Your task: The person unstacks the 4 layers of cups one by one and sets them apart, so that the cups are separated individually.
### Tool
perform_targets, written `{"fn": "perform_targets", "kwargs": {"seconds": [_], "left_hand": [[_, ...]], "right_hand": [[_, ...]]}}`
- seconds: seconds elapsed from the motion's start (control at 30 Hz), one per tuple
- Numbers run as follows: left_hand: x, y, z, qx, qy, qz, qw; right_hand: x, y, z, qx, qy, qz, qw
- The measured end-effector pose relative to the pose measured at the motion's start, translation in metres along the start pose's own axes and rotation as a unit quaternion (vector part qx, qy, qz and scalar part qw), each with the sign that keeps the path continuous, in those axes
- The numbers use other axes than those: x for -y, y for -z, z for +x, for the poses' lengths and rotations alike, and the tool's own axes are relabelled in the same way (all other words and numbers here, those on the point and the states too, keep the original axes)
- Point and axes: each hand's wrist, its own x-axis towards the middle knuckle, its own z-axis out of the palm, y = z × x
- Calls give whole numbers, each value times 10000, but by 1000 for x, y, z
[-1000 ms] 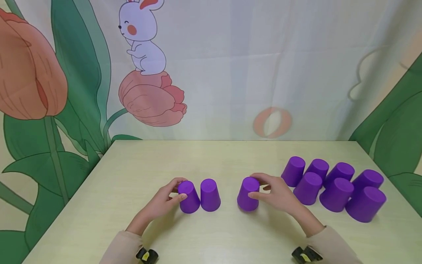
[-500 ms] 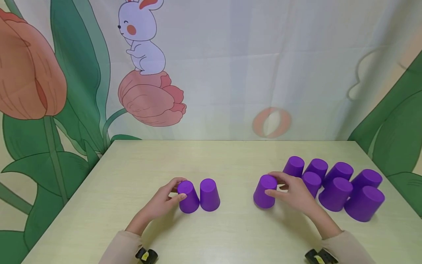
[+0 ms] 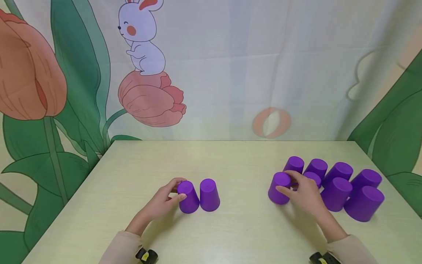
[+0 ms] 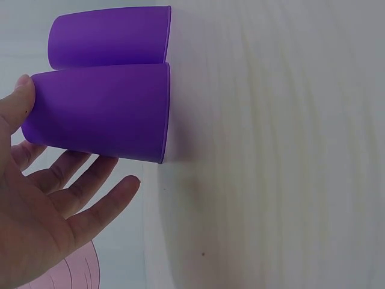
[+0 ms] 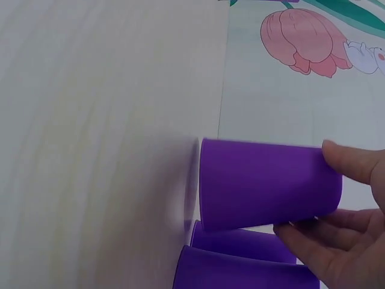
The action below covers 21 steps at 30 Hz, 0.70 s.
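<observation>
In the head view, my left hand (image 3: 165,200) grips an upside-down purple cup (image 3: 189,200) near its top, thumb on the near side. That cup stands on the table beside a second purple cup (image 3: 209,196); their lower rims nearly meet. The left wrist view shows the thumb at the base of the held cup (image 4: 99,111) and the fingers along its side. Over on the right, my right hand (image 3: 306,194) pinches another upside-down purple cup (image 3: 278,190) between thumb and fingers. In the right wrist view this cup (image 5: 264,183) seems slightly off the tabletop.
Several upside-down purple cups (image 3: 337,194) stand in two rows at the right of the pale wooden table (image 3: 230,238), partly behind my right hand. A printed curtain (image 3: 211,91) hangs behind the far edge. A black wrist camera (image 3: 146,255) sits on my left sleeve.
My right hand has carried its cup to the right, away from the left pair and up to the row of cups. The left hand and its cup have stayed in place.
</observation>
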Motion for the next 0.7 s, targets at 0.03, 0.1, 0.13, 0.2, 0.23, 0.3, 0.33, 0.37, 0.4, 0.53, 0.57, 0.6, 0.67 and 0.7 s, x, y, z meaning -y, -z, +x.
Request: {"fn": "perform_targets", "kwargs": {"seconds": [0.03,0.1,0.13,0.2,0.23,0.3,0.33,0.37,0.4,0.53,0.57,0.6,0.67,0.7], "left_hand": [[0,0,0,-3,4,5,10000],[0,0,0,-4,22,-1,10000],[0,0,0,-15,34,-8,10000],[0,0,0,-23,45,-15,10000],[0,0,0,-22,50,-18,10000],[-1,0,0,-25,68,-29,10000],[-1,0,-1,-27,81,-39,10000],[0,0,-1,-20,89,-49,9999],[0,0,-1,-15,90,-52,9999],[0,0,-1,-15,94,-64,9999],[0,0,-1,-18,96,-58,9999],[0,0,0,-16,99,-48,9999],[1,0,0,-9,109,-37,9999],[1,0,0,-8,111,-35,9999]], "right_hand": [[0,0,0,-62,-88,-65,9999],[1,0,-1,-185,-227,-184,9994],[1,1,-1,-241,-265,-223,9991],[2,1,-1,-316,-325,-300,9985],[2,1,0,-341,-350,-336,9982],[3,0,0,-357,-403,-417,9977],[3,0,0,-346,-441,-455,9974],[3,0,1,-339,-474,-495,9971],[3,-1,1,-344,-490,-537,9968],[1,-2,2,-387,-492,-661,9958],[1,-3,2,-424,-453,-691,9957],[1,-3,1,-455,-417,-716,9955],[1,-3,1,-548,-328,-746,9952],[1,-3,0,-607,-285,-754,9949]]}}
